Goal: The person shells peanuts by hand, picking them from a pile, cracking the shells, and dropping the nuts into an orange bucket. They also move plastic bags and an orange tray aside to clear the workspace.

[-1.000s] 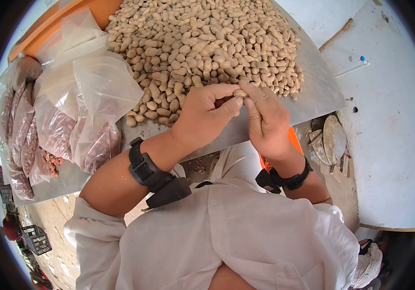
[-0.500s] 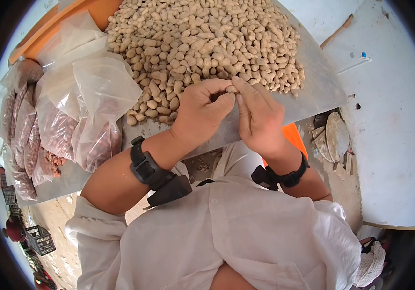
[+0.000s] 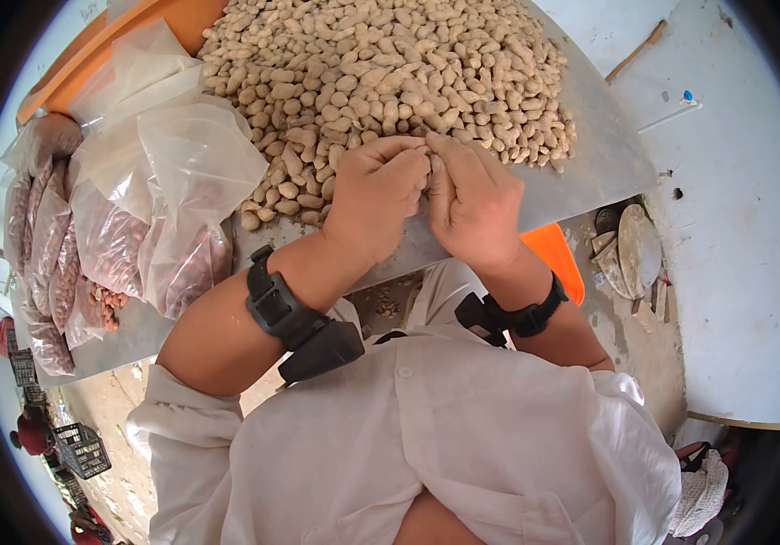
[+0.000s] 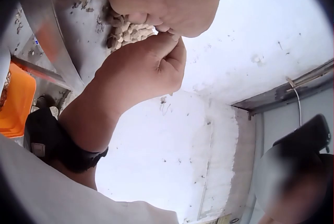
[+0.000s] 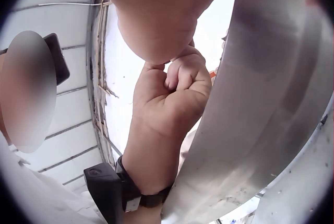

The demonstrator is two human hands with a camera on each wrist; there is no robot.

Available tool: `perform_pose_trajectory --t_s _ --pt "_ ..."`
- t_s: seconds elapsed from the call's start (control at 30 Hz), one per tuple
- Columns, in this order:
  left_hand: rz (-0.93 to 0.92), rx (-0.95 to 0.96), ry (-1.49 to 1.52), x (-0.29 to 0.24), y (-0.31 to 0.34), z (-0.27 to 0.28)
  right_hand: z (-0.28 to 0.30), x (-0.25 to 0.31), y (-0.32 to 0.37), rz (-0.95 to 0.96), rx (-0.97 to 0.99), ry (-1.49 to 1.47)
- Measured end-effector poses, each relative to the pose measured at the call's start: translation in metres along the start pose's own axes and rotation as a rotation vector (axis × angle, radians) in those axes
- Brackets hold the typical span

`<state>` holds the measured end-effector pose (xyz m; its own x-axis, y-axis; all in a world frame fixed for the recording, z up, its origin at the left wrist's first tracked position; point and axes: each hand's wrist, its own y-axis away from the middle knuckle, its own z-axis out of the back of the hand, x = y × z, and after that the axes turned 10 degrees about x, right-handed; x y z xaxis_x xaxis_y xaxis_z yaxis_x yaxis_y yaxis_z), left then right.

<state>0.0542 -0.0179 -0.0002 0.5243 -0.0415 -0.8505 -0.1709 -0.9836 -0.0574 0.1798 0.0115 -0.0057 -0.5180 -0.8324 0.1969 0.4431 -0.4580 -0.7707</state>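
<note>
Over the near edge of a large heap of unshelled peanuts, my two hands meet at the fingertips. Thumb and forefinger of my left hand pinch a peanut, mostly hidden by the fingers. From the other side, my right hand pinches the same peanut. In the right wrist view, the left hand's other fingers curl in toward the palm. Seen from the left wrist, the right hand has its fingertips right at the left hand's.
Beneath the heap is a metal table. Clear plastic bags of shelled reddish peanuts lie at its left, beside a few loose kernels. An orange tub stands at the back left. Below the right forearm sits an orange container.
Both hands have shifted slightly left and away from the body, and drawn closer together. The peanut, plainer to see between the fingertips before, is now mostly covered.
</note>
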Motion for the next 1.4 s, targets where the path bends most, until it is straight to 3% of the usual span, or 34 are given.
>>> perform_pose_trajectory --t_s 0.17,0.27,0.37,0.47,0.57,0.7,0.77,0.9,1.0,1.1,1.2,1.3,1.4 --pt "0.018 0.15 0.099 0.003 -0.004 0.009 -0.002 -0.007 0.0 -0.017 -0.011 -0.123" --pt "-0.014 0.166 0.03 -0.002 -0.003 0.0 0.008 -0.001 -0.001 -0.22 0.04 -0.442" --pt "-0.083 0.16 -0.148 -0.003 -0.003 -0.002 0.001 -0.006 0.007 -0.302 0.049 -0.739" --pt "-0.148 0.172 -0.354 -0.009 -0.002 0.0 0.017 -0.003 0.006 -0.604 0.155 -1.437" --pt "-0.289 0.146 -0.679 -0.004 -0.002 0.004 0.015 -0.01 0.008 -0.621 0.183 -1.717" --pt "-0.414 0.126 -0.97 -0.004 0.001 0.005 0.019 -0.006 0.004 -0.686 0.279 -1.5" --pt "-0.426 0.112 -0.947 -0.006 0.003 0.003 0.018 -0.005 0.005 -0.656 0.279 -1.428" --pt "-0.362 0.098 -0.816 -0.002 0.0 0.003 0.012 0.001 0.009 -0.594 0.157 -1.403" --pt "-0.472 0.069 -0.755 0.0 -0.002 -0.003 0.008 0.006 0.009 -0.56 0.049 -1.344" --pt "-0.471 0.108 -0.762 0.001 -0.003 -0.001 0.001 0.018 0.004 -0.557 -0.053 -1.177" --pt "-0.504 0.027 -0.867 -0.004 0.001 -0.005 -0.001 0.022 -0.002 -0.583 -0.08 -1.137" --pt "-0.428 0.109 -0.676 -0.008 0.003 -0.006 -0.001 0.02 -0.006 -0.609 -0.073 -1.26" --pt "-0.222 0.129 -0.422 -0.011 0.004 -0.008 0.005 0.015 -0.009 -0.675 -0.034 -1.394"
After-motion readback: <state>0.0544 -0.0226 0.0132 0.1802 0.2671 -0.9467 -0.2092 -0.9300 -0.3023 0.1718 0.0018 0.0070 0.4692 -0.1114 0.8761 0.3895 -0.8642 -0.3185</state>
